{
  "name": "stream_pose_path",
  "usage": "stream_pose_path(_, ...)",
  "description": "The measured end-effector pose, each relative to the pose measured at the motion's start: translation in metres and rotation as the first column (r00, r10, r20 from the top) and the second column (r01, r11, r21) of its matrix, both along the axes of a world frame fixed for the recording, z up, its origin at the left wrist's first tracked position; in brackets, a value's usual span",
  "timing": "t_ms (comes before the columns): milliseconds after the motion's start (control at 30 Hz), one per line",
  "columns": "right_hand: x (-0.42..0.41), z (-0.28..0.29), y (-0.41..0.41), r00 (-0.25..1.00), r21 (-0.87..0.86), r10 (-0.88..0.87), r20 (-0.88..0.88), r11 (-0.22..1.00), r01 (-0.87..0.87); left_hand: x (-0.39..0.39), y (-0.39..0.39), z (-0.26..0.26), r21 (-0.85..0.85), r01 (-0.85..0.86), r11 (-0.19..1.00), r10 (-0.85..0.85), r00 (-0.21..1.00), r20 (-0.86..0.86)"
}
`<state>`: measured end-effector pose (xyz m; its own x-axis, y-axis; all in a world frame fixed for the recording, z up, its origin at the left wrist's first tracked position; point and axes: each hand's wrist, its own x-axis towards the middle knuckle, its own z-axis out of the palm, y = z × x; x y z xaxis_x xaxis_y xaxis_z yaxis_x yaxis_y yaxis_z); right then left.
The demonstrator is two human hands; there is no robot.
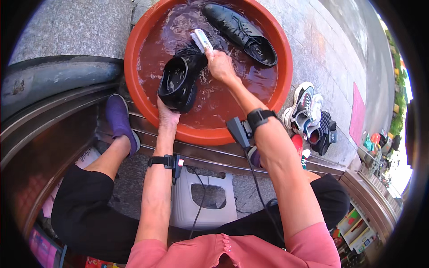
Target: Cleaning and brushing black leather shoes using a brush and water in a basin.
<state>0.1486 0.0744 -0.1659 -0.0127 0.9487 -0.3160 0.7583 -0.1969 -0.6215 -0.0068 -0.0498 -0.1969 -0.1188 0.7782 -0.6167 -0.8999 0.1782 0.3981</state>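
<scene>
My left hand (pixel 167 112) grips a wet black leather shoe (pixel 181 83) from below at its heel, over a round orange-red plastic basin (pixel 285 77) of water. The shoe's opening faces up towards me, and its laced front points away. In my right hand (pixel 221 65) is a white-bristled scrub brush (pixel 202 40), held by its handle beside the laces. Whether the bristles touch the shoe, I cannot tell. A second black lace-up shoe (pixel 238 31) lies in the water at the basin's far right, its toe towards the far side.
Several other shoes, among them a white and grey sneaker (pixel 301 107) and a black woven shoe (pixel 323 130), stand on the paving right of the basin. A metal door track (pixel 201 155) runs under its near edge. A white plastic stool (pixel 204 201) is below my arms. Cables hang from both wrist straps.
</scene>
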Motion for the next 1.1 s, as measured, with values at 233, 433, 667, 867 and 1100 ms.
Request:
stream_pose_path(233, -0.044, 0.037, -0.163, 0.912, 0.046, -0.064, -0.405, 0.995, 0.09, -0.027, -0.008, -0.006, -0.018, 0.08, 0.997, -0.081, 0.995, -0.049)
stream_pose_path(433, -0.019, 0.006, -0.08, 0.967, 0.021, -0.192, -0.168, 0.98, 0.198, -0.015, -0.006, -0.008, 0.055, 0.113, 0.992, -0.118, 0.988, 0.101)
stream_pose_path(667, -0.024, 0.01, -0.149, 0.833, -0.077, -0.219, -0.508, 0.975, 0.209, -0.022, -0.004, -0.001, 0.083, 0.258, 0.963, -0.269, 0.946, 0.181)
stream_pose_path(867, 0.005, 0.043, -0.186, 0.922, 0.092, -0.03, -0.386, 0.993, 0.071, -0.012, -0.005, 0.004, 0.099, 0.295, 0.95, -0.311, 0.914, 0.26)
stream_pose_path(1100, 0.055, 0.066, -0.123, 0.959, -0.115, 0.226, 0.173, 0.971, -0.208, -0.005, -0.012, 0.01, 0.065, 0.301, 0.951, -0.272, 0.919, -0.286)
